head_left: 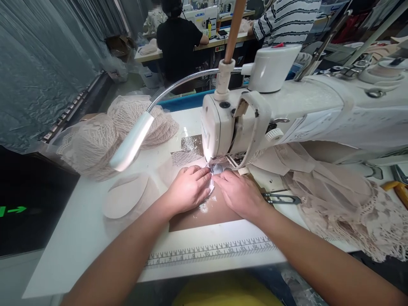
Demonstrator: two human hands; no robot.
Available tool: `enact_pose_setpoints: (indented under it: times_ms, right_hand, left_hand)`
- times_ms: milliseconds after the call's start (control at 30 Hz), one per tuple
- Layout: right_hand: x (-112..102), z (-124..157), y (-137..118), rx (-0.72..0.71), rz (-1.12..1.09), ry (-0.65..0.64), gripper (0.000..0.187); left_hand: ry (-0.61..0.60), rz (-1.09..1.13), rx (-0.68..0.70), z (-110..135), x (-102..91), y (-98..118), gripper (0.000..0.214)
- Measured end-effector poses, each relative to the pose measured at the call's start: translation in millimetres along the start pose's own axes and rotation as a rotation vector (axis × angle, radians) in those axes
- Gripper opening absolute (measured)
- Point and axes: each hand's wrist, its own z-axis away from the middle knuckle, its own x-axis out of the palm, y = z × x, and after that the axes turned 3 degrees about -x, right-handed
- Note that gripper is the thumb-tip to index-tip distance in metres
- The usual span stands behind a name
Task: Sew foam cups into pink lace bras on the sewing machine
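Left hand [189, 187] and right hand [240, 193] press fingers [201, 173] onto pale cloth [210, 186], sewing machine [216, 123] at twelve o'clock (pinching? can't tell); stitching looks midway, lace pile [92, 140] at ten apparently left.

That white table [73, 238] was loaded: lace [91, 140] stacked left, fabric [341, 193] rumpled right, sewing machine [218, 125] behind, ruler [219, 253] up front!

A crinkled blue-grey curtain [47, 63] hangs left of a brown cardboard box [118, 45] and a black-shirted person [176, 46].
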Motion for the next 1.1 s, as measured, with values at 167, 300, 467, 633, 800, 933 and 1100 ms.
enact_pose_setpoints:
  times_ms: [167,300,467,633,800,933,1100]
  right_hand:
    - [0.6,-0.5,0.6,0.034,0.001,0.014,0.038]
    - [2.8,2.7,3.6,0.037,-0.043,0.047,0.038]
    - [4.1,6.6,6.4,0.037,-0.104,0.116,0.035]
    - [1.9,7.7,6.7,-0.101,-0.152,0.112,0.035]
    - [1.7,8.8,7.9,-0.164,-0.131,0.072,0.032]
    - [3.2,10.4,9.1,-0.172,-0.099,0.078,0.034]
    - [1.2,7.4,4.7,-0.097,-0.042,0.043,0.037]
  left_hand:
    - [0.038,-0.039,-0.017,0.6,1.8,-3.1,0.041]
    - [0.050,-0.031,-0.031,4.3,0.0,-6.1,0.042]
    - [0.083,0.022,0.018,6.2,-4.9,-5.6,0.036]
    - [0.125,0.025,0.100,6.5,-3.7,-2.4,0.026]
    - [0.109,0.007,0.108,7.3,-0.4,-0.3,0.026]
    - [0.102,0.012,0.079,7.1,-0.5,2.2,0.028]
    - [0.060,0.022,0.047,6.0,-1.9,0.1,0.033]
